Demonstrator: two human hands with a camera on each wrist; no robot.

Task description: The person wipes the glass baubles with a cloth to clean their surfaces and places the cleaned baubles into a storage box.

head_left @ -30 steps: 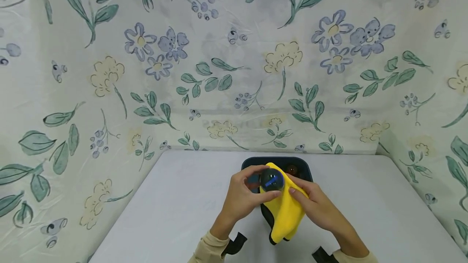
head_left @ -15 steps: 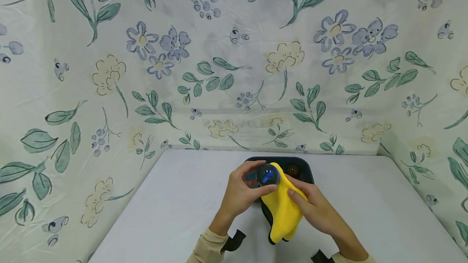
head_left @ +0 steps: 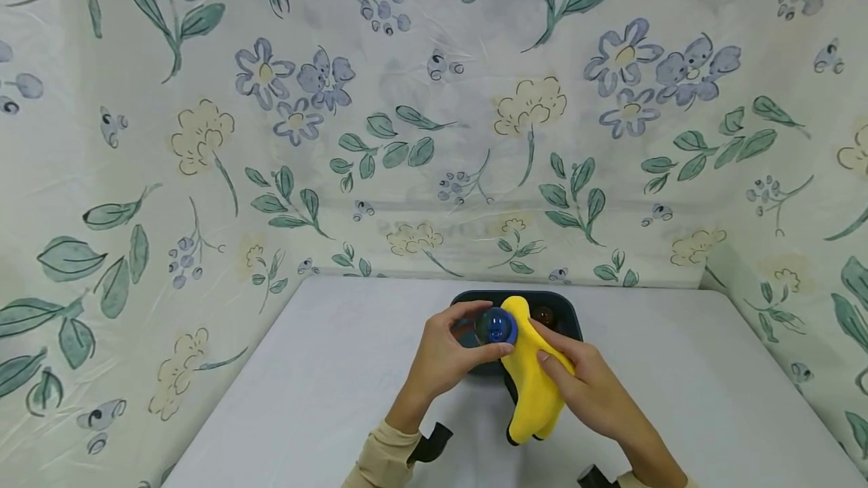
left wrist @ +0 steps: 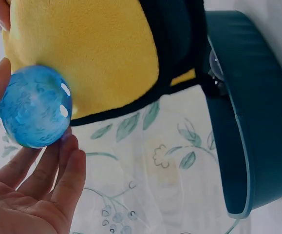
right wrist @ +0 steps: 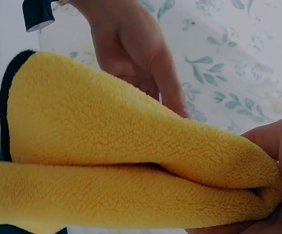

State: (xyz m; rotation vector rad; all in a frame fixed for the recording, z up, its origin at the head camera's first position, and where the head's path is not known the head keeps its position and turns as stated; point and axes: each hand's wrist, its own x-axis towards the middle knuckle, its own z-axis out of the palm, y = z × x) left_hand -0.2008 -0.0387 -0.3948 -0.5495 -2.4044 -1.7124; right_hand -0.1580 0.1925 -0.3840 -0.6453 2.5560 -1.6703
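My left hand (head_left: 441,360) holds a glossy blue glass ball (head_left: 496,326) between thumb and fingertips. In the left wrist view the ball (left wrist: 36,107) looks see-through, with pale swirls, and touches the yellow cloth beside it. My right hand (head_left: 591,386) pinches that plush yellow cloth (head_left: 536,390), which hangs folded and has a black edge. In the right wrist view the folded cloth (right wrist: 106,112) hides the ball and most of the left hand's fingers.
Behind the hands a dark teal bin (head_left: 576,320) stands on the white table (head_left: 325,390). A brown ball (head_left: 545,316) lies inside it, and a clear ball (left wrist: 216,63) shows there in the left wrist view. Flower-printed sheeting (head_left: 434,172) surrounds the table.
The left hand and ball have shifted slightly left, and the ball shows a different side. The cloth's upper part now sits right of the ball, and its lower end has moved a little right.
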